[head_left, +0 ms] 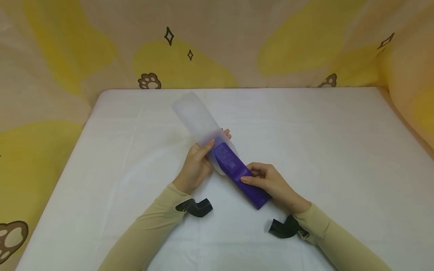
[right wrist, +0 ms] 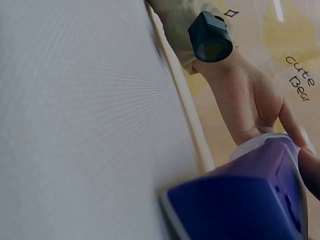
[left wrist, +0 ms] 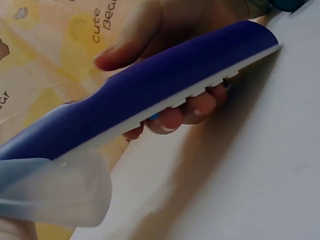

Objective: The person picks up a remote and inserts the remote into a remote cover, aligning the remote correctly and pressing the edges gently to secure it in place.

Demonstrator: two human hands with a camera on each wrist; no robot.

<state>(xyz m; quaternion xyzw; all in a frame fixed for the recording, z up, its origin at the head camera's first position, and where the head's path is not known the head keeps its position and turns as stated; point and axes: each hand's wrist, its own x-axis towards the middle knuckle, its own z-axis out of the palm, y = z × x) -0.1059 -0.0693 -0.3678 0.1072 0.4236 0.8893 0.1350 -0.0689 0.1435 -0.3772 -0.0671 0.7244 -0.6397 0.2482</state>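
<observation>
A long purple plastic piece (head_left: 244,180) slants across the middle of the head view, its upper end inside a frosted, see-through sleeve (head_left: 193,111). Its exact kind is unclear. My left hand (head_left: 196,165) holds the sleeve, thumb on top and other fingers mostly hidden beneath. Near the piece's lower end, my right hand (head_left: 272,184) grips it with the thumb on its upper face. Seen from the left wrist, the purple piece (left wrist: 165,75) has a white, notched underside, with right-hand fingers (left wrist: 200,105) curled below. The right wrist view shows its blunt end (right wrist: 225,205) up close.
A white-covered table (head_left: 339,131) lies under both hands. Behind and beside it hangs a patterned yellow and beige cloth (head_left: 203,37). Black wrist-worn devices sit at the left cuff (head_left: 194,207) and the right cuff (head_left: 286,227).
</observation>
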